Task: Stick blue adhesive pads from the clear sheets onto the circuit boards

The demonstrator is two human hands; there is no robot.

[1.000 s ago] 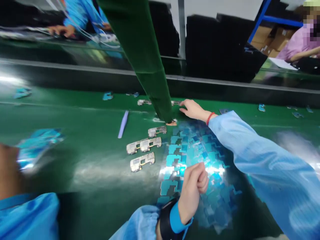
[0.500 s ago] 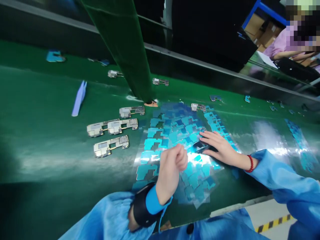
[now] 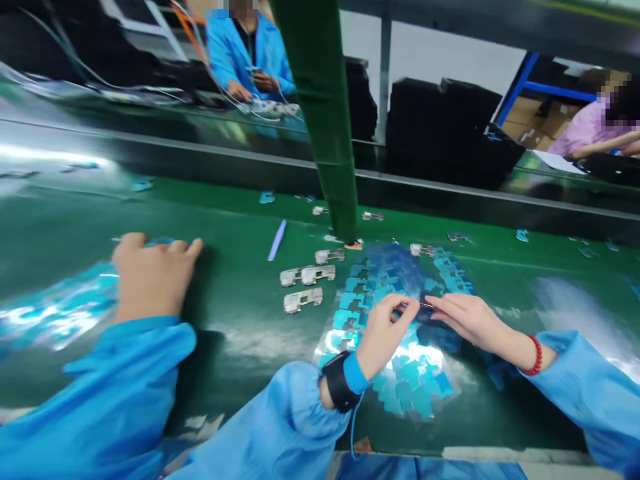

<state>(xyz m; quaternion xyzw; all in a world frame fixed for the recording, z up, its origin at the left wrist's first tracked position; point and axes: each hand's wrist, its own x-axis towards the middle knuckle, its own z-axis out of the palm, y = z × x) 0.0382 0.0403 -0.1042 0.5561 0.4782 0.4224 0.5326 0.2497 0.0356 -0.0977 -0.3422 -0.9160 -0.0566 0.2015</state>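
Observation:
My left hand (image 3: 387,327), with a black and blue band at its wrist, pinches a thin flat piece (image 3: 425,305) that shows almost edge-on; its kind is hard to make out. From the other side, the closed fingertips of my right hand (image 3: 477,321) grip the same piece. Both hands are just above clear sheets of blue board-shaped films (image 3: 413,383). To the left of my left hand lie several metal-covered circuit boards (image 3: 303,300). One more circuit board (image 3: 421,250) rests at the far edge of the sheets.
A co-worker's hand (image 3: 153,277) is at the left by another film sheet (image 3: 65,303). Purple tweezers (image 3: 277,240) lie behind the boards. A green post (image 3: 335,153) rises from the green bench. Across the bench, a person in blue (image 3: 250,53) sits working.
My left hand has come over to my right hand, and both now meet at the thin piece. The view has swung left and up, bringing the co-worker's arm and the person opposite into sight.

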